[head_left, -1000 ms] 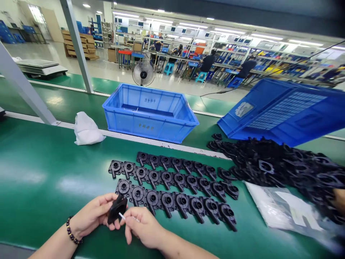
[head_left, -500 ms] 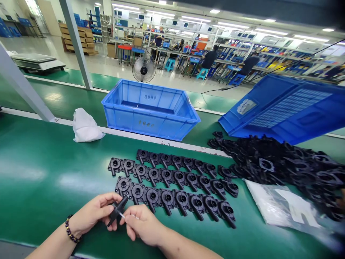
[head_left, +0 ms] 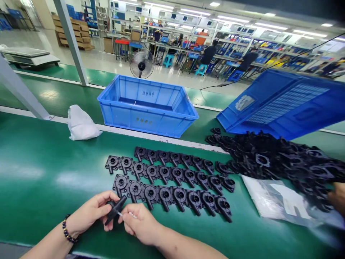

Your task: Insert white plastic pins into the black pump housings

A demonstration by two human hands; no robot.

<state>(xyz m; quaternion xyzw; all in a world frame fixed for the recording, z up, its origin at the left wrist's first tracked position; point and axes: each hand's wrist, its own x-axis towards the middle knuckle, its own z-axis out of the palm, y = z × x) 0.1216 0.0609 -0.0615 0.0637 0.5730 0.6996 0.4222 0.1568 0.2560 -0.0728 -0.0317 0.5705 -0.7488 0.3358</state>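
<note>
My left hand [head_left: 94, 213] is closed on a black plastic pump housing [head_left: 116, 209], held on edge above the green tabletop. From the right, my right hand [head_left: 144, 223] pinches a thin pale pin [head_left: 120, 214] whose tip meets the housing's face or lies very close to it. More small white pieces show between the right fingers, too small to tell apart. Just beyond both hands, matching black housings [head_left: 164, 194] lie face up in three rows, their spouts turned toward me. The far side of the held housing is hidden by its tilt.
A blue crate [head_left: 148, 118] stands behind the rows, with a white bag [head_left: 82, 124] to its left. At right, a tilted blue crate [head_left: 285, 104] leans over a heap of black parts [head_left: 272, 154]. A clear plastic bag [head_left: 277, 201] lies nearer; another person's hand [head_left: 336, 198] shows at the right edge.
The view has shifted slightly, so everything sits a little further left and higher. Another person's hand shows more at the right edge. My grip on housing and pin looks the same.
</note>
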